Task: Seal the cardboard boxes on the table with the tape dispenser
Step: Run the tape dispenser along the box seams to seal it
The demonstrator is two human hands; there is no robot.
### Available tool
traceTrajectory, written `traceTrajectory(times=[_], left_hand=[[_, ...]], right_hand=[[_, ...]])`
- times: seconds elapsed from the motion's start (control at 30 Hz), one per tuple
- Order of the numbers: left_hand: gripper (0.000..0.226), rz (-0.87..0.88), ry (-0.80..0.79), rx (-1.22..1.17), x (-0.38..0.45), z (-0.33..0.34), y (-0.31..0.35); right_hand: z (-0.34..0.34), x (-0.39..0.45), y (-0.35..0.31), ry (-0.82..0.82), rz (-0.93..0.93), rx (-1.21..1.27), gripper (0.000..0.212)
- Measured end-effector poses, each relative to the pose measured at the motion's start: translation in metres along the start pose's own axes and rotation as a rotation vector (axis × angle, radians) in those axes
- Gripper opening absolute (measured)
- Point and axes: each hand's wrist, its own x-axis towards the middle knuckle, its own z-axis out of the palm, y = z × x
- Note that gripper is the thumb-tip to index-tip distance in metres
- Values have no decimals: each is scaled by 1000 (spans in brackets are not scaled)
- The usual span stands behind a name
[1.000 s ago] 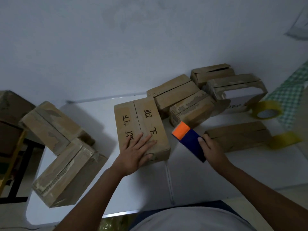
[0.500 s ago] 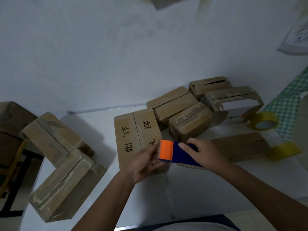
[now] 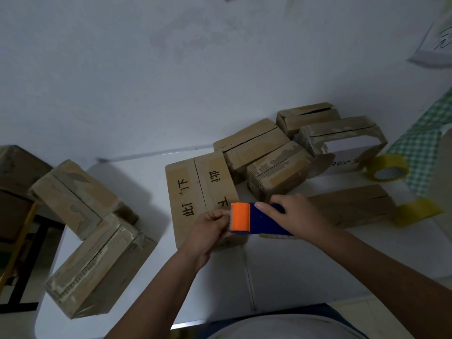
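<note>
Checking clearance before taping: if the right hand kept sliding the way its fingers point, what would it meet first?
The right hand points leftward along the tape dispenser; it would likely meet the left hand at the orange end.

The brown cardboard box with a centre seam (image 3: pixel 200 192) carries black Chinese characters on its top, seen turned sideways; one looks like "下". The white-sided box (image 3: pixel 347 155) has small print, too blurred to read. The paper sheet on the wall (image 3: pixel 437 42) shows unreadable brush strokes.

Tape dispenser (image 3: pixel 254 220) rear hidden under right hand (image 3: pixel 293 216), dark box (image 3: pixel 14 172) cut by left edge
</note>
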Motion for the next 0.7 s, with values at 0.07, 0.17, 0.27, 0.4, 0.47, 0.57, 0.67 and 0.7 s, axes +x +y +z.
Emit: traceTrajectory(times=[0.07,0.17,0.27,0.4,0.47,0.57,0.67,0.7], left_hand=[[21,2,28,3,-1,-2,-2],[20,0,65,-27,-2,-9,-5],[13,-1,93,-111,-7,-27,-8],[11,-4,218,-174,-20,-60,-21],[12,-4,339,-208,-28,-83,-30],[16,6,463,-191,-40,-116,-45],[20,-18,485,-213,-45,-125,-53],[20,-30,481,-225,-46,-124,-54]], right_hand=[[-1,3,-4,-8,-30,-65,66],[-2,9,-6,-27,-76,-140,61],[-6,11,-3,-76,-120,-182,56],[-8,13,7,-132,-170,-206,57],[-9,15,16,-158,-177,-226,68],[-11,20,33,-194,-159,-244,79],[-8,26,42,-208,-158,-244,81],[-6,29,44,-213,-158,-247,81]])
